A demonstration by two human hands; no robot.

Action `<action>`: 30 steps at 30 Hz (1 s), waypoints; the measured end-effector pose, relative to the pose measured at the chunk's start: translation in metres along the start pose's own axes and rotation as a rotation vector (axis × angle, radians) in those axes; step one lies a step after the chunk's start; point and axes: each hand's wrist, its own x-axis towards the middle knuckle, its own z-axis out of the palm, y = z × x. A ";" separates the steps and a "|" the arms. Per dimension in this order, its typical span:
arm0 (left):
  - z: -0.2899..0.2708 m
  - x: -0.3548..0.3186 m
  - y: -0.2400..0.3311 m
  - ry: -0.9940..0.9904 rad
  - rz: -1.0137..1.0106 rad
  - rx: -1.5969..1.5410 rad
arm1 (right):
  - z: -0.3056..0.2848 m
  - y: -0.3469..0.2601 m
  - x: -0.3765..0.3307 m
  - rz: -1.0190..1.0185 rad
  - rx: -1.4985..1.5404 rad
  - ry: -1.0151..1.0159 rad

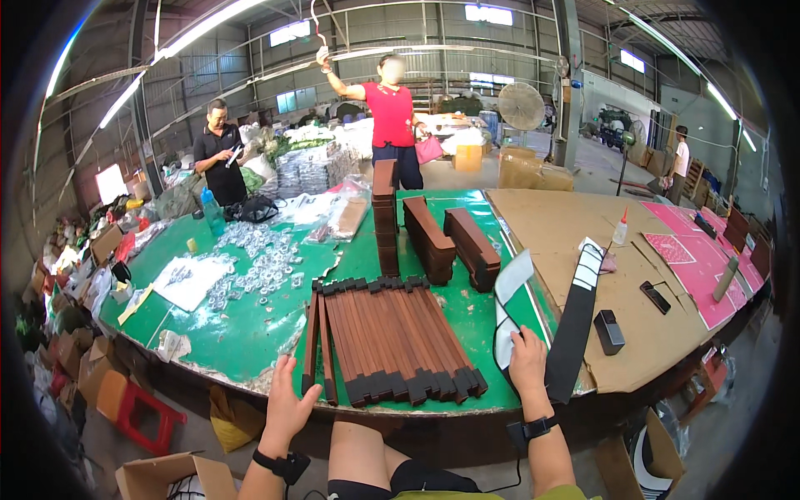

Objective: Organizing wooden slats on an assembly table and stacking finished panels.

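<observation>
A row of brown wood-look slats with black end caps (pixel 387 346) lies side by side on the green tabletop in front of me. Two slats (pixel 318 346) stand slightly apart at the row's left side. My left hand (pixel 289 402) is open by their near ends at the table edge, thumb and fingers spread, holding nothing. To the right of the row, my right hand (pixel 527 360) has its fingers closed on the edge of a white strip with black edging (pixel 507 321). Beside that hand lies a long black strip with a white striped end (pixel 575 329).
Behind the row stand stacks of brown slats (pixel 430 240). Many small clear rings (pixel 258 258) lie at left near a blue-green bottle (pixel 212 212). On brown cardboard (pixel 575 225) at right are a black box (pixel 609 332), a phone-like device (pixel 655 297) and a glue bottle (pixel 620 229). People stand beyond.
</observation>
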 end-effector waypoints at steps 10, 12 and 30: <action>0.036 0.033 -0.061 -0.151 -0.400 -0.441 | 0.008 -0.030 0.016 -0.040 0.050 0.021; 0.040 0.040 -0.069 -0.171 -0.419 -0.505 | 0.008 -0.040 0.019 -0.065 0.124 0.022; 0.073 0.057 -0.096 -0.304 -0.563 -0.582 | 0.044 -0.055 0.020 0.661 1.474 -0.738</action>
